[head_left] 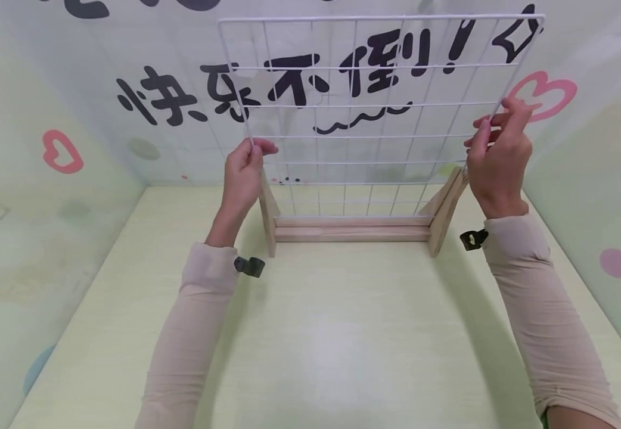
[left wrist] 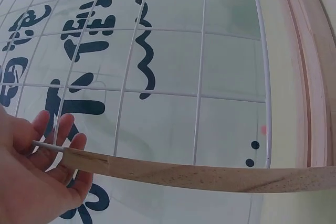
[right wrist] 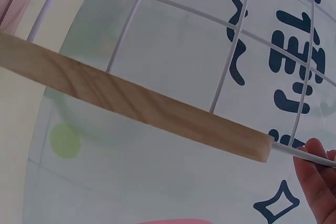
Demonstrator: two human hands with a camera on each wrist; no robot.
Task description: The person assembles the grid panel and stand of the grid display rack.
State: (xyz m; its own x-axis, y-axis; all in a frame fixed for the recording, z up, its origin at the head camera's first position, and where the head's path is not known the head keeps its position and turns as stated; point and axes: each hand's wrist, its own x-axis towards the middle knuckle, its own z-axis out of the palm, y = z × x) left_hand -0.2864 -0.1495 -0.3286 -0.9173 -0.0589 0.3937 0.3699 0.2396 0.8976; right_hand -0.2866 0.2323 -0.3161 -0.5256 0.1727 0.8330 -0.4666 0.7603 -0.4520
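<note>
A white wire grid panel point(head_left: 342, 137) stands upright, leaning slightly back, in a pale wooden stand point(head_left: 353, 233) with a side post at each end. My left hand point(head_left: 242, 179) pinches the panel's left edge wire between thumb and fingers, just above the left post point(left wrist: 199, 178). On the opposite side, my right hand point(head_left: 500, 158) holds the right edge wire a little higher, above the right post point(right wrist: 147, 100). The right wrist view shows only some fingertips point(right wrist: 315, 169) at that wire. The panel's lower edge meets the stand's crossbar; the exact seating is hard to see.
The stand rests towards the back of a pale table point(head_left: 332, 333). Behind it hangs a white backdrop point(head_left: 171, 161) with dark lettering and hearts. Patterned side walls point(head_left: 600, 196) border the table. A small black clip point(head_left: 250, 266) sits on each sleeve cuff.
</note>
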